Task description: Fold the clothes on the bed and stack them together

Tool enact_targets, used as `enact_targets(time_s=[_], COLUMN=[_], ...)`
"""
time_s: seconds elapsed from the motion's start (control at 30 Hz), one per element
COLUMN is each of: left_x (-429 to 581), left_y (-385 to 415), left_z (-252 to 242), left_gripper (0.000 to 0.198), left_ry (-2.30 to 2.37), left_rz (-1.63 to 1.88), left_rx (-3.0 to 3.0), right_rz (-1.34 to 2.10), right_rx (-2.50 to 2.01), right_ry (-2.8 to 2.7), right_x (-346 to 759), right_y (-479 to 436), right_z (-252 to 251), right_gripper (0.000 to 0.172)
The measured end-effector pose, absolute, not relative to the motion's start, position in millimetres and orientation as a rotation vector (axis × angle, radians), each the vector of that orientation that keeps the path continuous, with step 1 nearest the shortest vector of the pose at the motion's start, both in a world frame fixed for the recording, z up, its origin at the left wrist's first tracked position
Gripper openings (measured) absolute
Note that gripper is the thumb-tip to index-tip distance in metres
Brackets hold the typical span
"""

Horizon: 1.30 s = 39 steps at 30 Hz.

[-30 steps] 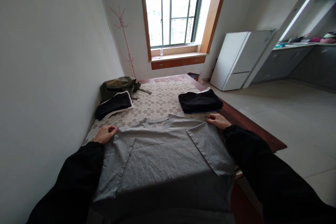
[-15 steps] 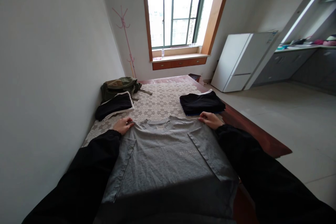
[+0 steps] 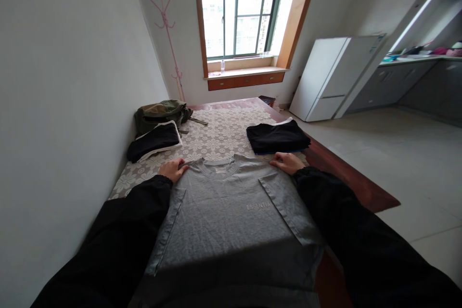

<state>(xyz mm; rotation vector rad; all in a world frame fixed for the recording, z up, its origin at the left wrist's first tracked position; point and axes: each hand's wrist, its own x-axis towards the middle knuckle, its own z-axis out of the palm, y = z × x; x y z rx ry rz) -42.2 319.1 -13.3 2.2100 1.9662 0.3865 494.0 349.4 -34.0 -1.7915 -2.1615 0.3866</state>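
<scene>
Since the earlier frame of one second ago, both hands have come inward along the top edge of the shirt (image 3: pixel 224 216). The left hand (image 3: pixel 173 170) has moved the most, from the outer end of the shoulder to a place nearer the collar (image 3: pixel 216 174); the right hand (image 3: pixel 288 162) has moved less.

The shirt lies on the table (image 3: pixel 346 178), partly over the patterned cloth (image 3: pixel 224 130), with its front up and its collar away from the person. Each hand pinches the shirt between thumb and fingers, one at each shoulder. The bottom of the shirt is in dark shadow, so I cannot tell exactly how its hem lies.

As I judge it, the spreading is mostly done: the body is quite flat, with only small wrinkles. Both sleeves are laid inward on the front, and the right sleeve (image 3: pixel 285 207) covers the end of the print (image 3: pixel 258 206); the left sleeve (image 3: pixel 173 216) lies close by the left arm. The body itself is not yet folded, so this part seems to be left. Beyond the shirt there are two folded piles, the left pile (image 3: pixel 157 140) beside the bag (image 3: pixel 162 111) and the right pile (image 3: pixel 277 135) just past the right hand.
</scene>
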Motion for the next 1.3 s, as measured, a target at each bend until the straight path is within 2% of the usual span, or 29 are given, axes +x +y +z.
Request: enact_targets(time_s=[0.17,0.3,0.43,0.5,0.57,0.93,1.03,1.17,1.3], left_x=[-49,-45,-32,-28,-27,-25,-46,-88,-104], left_y=[296,273,257,254,254,254,237,189,145], left_z=[-16,-28,-40,-42,-43,-31,-29,-44,-64], left_gripper=[0.05,0.061,0.066,0.066,0.067,0.069,0.068,0.068,0.068], left_ry=[1.833,1.62,1.589,1.615,1.624,1.677,1.749,1.844,1.985], left_rz=[0.454,0.295,0.135,0.114,0.115,0.114,0.177,0.308,0.337], left_rx=[2.376,2.543,2.559,2.557,2.568,2.496,2.445,2.452,2.41], right_rz=[0.352,0.212,0.269,0.319,0.302,0.17,0.169,0.21,0.211], right_rx=[-1.816,-1.61,-1.212,-1.197,-1.309,-1.574,-1.572,-1.485,-1.665], right_ry=[-2.148,-2.275,-2.543,-2.627,-2.641,-2.549,-2.527,-2.486,-2.429], right_x=[510,502,451,421,396,366,395,471,525], right_y=[341,331,322,321,322,317,301,279,268], right_z=[-32,-28,-36,-44,-52,-54,-50,-53,-60], right_gripper=[0.036,0.038,0.056,0.07,0.076,0.076,0.075,0.062,0.062])
